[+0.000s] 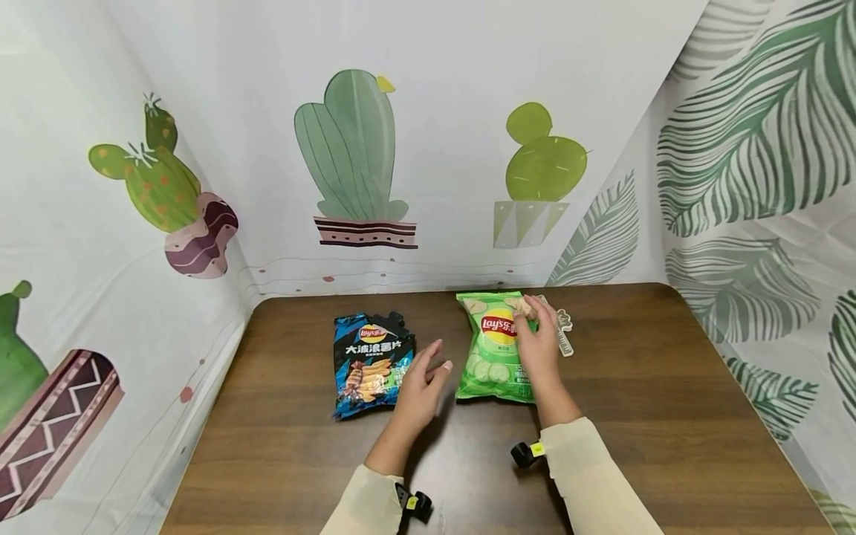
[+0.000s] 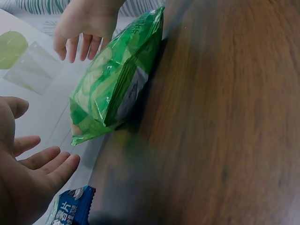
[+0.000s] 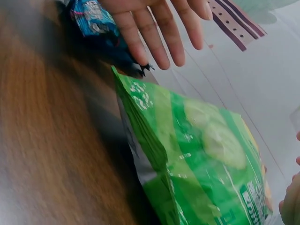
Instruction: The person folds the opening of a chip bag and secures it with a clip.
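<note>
A green Lay's chip bag (image 1: pixel 491 360) lies face up on the brown table. My right hand (image 1: pixel 539 348) is over its right edge with fingers extended; whether it touches the bag is unclear. My left hand (image 1: pixel 417 392) hovers between the two bags, palm turned toward the green one, its fingers loosely spread and holding nothing. Left of it lies a black-and-blue Lay's chip bag (image 1: pixel 366 371), with a black irregular-shaped piece (image 1: pixel 393 322) at its top right corner. In the right wrist view, only the edge of my right hand (image 3: pixel 291 199) shows beside the green bag (image 3: pixel 201 150).
Partly behind my right hand lies a pale, see-through ruler-like piece (image 1: pixel 565 340) with a cut-out shape. A white cloth (image 1: pixel 448 148) printed with cacti and leaves rises behind and beside the wooden table (image 1: pixel 281 461). Both wrists wear small black cameras (image 1: pixel 524 453).
</note>
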Available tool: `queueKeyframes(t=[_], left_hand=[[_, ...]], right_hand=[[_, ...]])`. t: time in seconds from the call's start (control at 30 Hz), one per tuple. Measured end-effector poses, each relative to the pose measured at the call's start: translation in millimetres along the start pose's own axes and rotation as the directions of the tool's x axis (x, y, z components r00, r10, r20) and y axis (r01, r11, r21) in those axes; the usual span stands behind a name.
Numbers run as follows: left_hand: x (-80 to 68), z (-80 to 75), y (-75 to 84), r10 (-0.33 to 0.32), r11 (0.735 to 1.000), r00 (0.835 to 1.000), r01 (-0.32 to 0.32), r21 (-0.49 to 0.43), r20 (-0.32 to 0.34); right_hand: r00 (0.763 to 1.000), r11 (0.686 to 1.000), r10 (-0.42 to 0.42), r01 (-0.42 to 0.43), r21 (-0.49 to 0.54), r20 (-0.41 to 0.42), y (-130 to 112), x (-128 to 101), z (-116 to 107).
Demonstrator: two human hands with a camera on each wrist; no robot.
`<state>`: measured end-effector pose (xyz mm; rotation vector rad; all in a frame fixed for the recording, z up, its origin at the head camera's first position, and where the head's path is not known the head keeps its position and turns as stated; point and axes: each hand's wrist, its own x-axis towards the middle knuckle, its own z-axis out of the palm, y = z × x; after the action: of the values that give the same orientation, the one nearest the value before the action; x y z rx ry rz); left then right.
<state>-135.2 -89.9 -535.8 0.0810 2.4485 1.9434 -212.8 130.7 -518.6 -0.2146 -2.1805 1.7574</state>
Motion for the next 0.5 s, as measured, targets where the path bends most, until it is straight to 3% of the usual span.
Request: queueKeyframes(t=[0.3, 0.5], left_hand=[[2.5, 8.0, -1.6, 0.002, 0.999, 1.000, -0.003, 0.051, 0.026], [2.6, 12.3, -3.2, -0.012, 0.997, 0.999, 0.008, 0.075, 0.053]], right_hand=[[0.998, 0.998, 0.054, -0.054, -0.026, -0.018, 12, 7, -13], [0.996, 0.995, 0.093, -0.092, -0.038, 0.016, 16, 8, -16]])
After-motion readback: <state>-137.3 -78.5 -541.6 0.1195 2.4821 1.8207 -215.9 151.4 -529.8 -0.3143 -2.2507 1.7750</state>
